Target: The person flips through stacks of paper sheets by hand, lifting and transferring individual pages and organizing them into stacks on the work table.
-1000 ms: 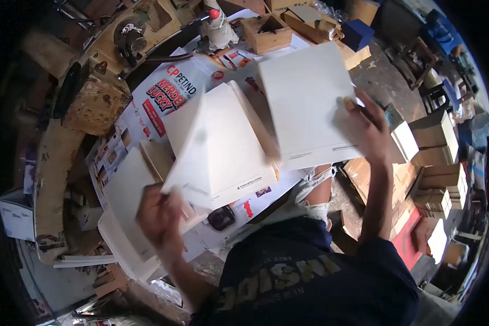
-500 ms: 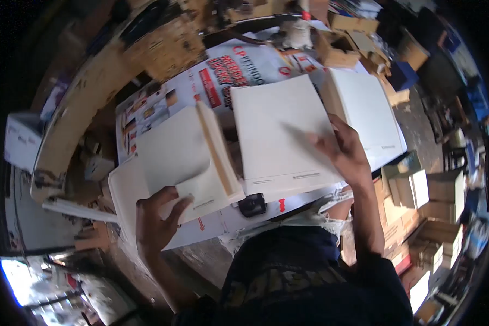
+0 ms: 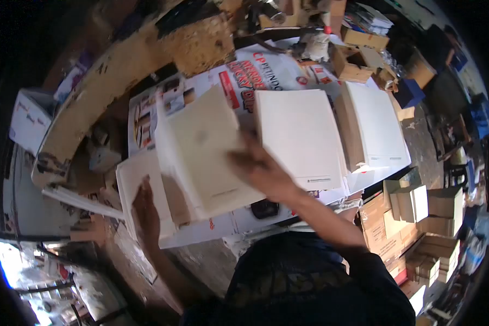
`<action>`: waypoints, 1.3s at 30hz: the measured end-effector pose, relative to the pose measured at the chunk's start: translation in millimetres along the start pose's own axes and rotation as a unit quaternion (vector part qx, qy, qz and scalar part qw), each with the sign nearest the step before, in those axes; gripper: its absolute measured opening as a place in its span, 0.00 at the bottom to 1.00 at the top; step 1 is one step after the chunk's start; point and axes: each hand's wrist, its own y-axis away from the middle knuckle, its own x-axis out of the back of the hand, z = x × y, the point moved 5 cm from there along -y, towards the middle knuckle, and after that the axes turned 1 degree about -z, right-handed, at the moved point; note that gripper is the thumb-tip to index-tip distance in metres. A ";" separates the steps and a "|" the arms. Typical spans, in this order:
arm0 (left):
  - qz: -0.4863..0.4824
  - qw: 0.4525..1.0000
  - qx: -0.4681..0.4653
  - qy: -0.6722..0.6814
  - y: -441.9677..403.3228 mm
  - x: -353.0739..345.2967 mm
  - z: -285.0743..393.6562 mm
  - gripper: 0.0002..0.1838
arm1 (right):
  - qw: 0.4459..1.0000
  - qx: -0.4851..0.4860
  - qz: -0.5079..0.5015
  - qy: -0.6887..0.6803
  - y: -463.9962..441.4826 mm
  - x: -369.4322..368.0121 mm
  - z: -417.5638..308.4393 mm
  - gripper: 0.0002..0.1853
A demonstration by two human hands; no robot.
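My right hand (image 3: 261, 168), smeared by motion, is at the right edge of a cream printed sheet (image 3: 204, 157) that lies over the second paper stack from the left. Whether its fingers grip the sheet cannot be made out. My left hand (image 3: 146, 209) is held edge-on with fingers stretched upward, over the leftmost paper stack (image 3: 133, 182) and beside the tilted left side of the sheet's pile. Right of my right hand lies another white paper stack (image 3: 299, 130) with a small printed line near its bottom edge.
A thick paper stack (image 3: 377, 125) stands at the table's right end. A printed banner (image 3: 239, 68) covers the tabletop. Behind are a wooden box (image 3: 353, 62) and a red-capped bottle (image 3: 316, 44). A black object (image 3: 265, 208) lies near the front edge; cardboard boxes (image 3: 383, 228) stand at right.
My right hand has swung left from the middle stack to the sheet beside it. My left hand has drawn back from the open pages, its fingers now straightened. The whole view has shifted slightly.
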 end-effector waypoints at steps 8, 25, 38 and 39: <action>-0.048 0.980 -0.123 0.150 32.2 21.1 79.0 0.34 | 0.995 -0.049 -0.084 0.007 10.2 -27.7 -40.8 0.27; -0.326 0.836 -0.293 0.329 84.7 -282.7 285.1 0.13 | 0.852 0.166 0.480 0.125 227.4 250.5 -167.5 0.16; -0.367 0.800 -0.475 0.016 129.0 -378.8 335.5 0.26 | 0.781 0.182 0.567 0.189 304.2 349.9 -222.7 0.22; -0.378 0.793 -0.477 0.040 126.1 -379.9 333.5 0.26 | 0.790 0.168 0.555 0.198 297.4 353.9 -223.2 0.22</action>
